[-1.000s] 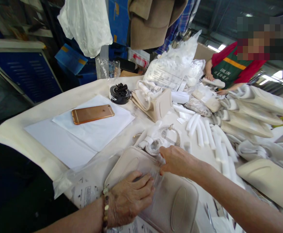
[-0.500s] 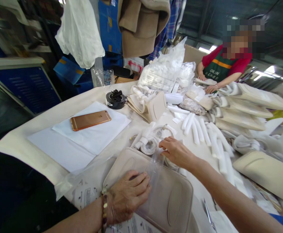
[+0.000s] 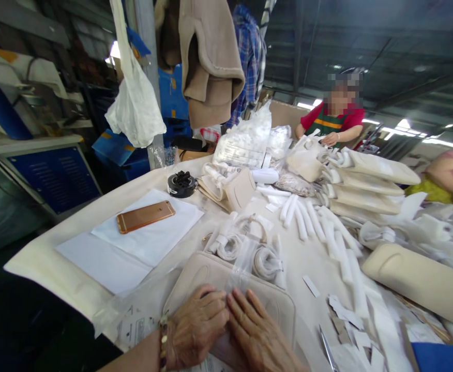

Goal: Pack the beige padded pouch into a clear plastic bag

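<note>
A beige handbag (image 3: 199, 266) lies flat in front of me on a clear printed plastic bag (image 3: 133, 325). At its far edge sit rolled straps (image 3: 228, 247) in white wrapping, and a clear plastic strip (image 3: 242, 263) runs from them onto the bag's face. My left hand (image 3: 199, 325), with a beaded bracelet at the wrist, rests on the handbag with fingers loosely bent. Beside it my right hand (image 3: 259, 330) lies flat on the bag, fingers stretched out near the strip's lower end. Both hands cover the bag's near part.
A phone (image 3: 145, 217) lies on white sheets at left, near a black tape roll (image 3: 182, 184). White padding tubes (image 3: 304, 219), stacked wrapped bags (image 3: 370, 183) and scissors (image 3: 327, 349) are to the right. Across the table a co-worker (image 3: 335, 121) handles a bag; another person's arm shows far right.
My right hand has come from the rolled straps down onto the handbag, beside my left hand. The strip now lies flatter against the bag. The head view has shifted slightly.
</note>
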`<state>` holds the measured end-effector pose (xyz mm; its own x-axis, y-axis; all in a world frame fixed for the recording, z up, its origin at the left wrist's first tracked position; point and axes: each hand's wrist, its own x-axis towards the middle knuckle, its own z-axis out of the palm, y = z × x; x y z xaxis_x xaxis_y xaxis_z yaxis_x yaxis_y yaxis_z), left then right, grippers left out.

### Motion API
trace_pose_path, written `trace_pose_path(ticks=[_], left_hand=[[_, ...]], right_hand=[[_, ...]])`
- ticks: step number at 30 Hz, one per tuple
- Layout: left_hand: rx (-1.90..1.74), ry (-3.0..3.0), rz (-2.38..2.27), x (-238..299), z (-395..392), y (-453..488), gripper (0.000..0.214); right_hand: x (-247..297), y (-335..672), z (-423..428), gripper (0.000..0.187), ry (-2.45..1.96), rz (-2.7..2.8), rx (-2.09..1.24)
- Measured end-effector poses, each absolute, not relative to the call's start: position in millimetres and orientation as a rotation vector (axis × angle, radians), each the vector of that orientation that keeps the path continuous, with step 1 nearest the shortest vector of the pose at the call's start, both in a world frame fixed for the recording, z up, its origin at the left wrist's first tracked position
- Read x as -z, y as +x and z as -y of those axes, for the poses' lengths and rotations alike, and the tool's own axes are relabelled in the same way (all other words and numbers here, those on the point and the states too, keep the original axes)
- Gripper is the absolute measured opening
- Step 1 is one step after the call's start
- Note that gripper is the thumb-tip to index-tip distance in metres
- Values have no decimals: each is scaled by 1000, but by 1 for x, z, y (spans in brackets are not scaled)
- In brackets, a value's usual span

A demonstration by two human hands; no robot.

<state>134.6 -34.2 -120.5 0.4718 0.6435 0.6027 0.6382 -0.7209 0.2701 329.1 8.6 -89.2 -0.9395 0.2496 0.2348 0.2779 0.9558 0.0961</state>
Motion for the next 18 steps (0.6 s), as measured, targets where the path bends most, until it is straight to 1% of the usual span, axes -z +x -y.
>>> trace_pose_path(ticks=[3,5,7,9,11,13,15,18], left_hand=[[-1054,2707,-1170,113,37,133,25],[-987,2730,-1168,106,39,129,32],[-953,2773,-1209,99,38,120,37],[-995,2773,-1435,94,32,109,40],[-976,2549,-1855,93,21,98,48],[-822,2219,-2131,92,7,92,59],[-686,2061,-2179,90,-3,90,58],[-628,2052,-2134,86,-4,93,49]], right_hand=[[93,342,-7,28,-381,2843,-40],[100,359,-3,25,-538,2673,-46],[110,378,2,33,-891,2421,34],[121,390,8,50,-1283,2107,-43],[128,392,12,62,-1549,1813,-328],[129,388,13,70,-1663,1640,-634],[123,383,11,68,-1685,1607,-832],[109,383,8,53,-1655,1689,-959]])
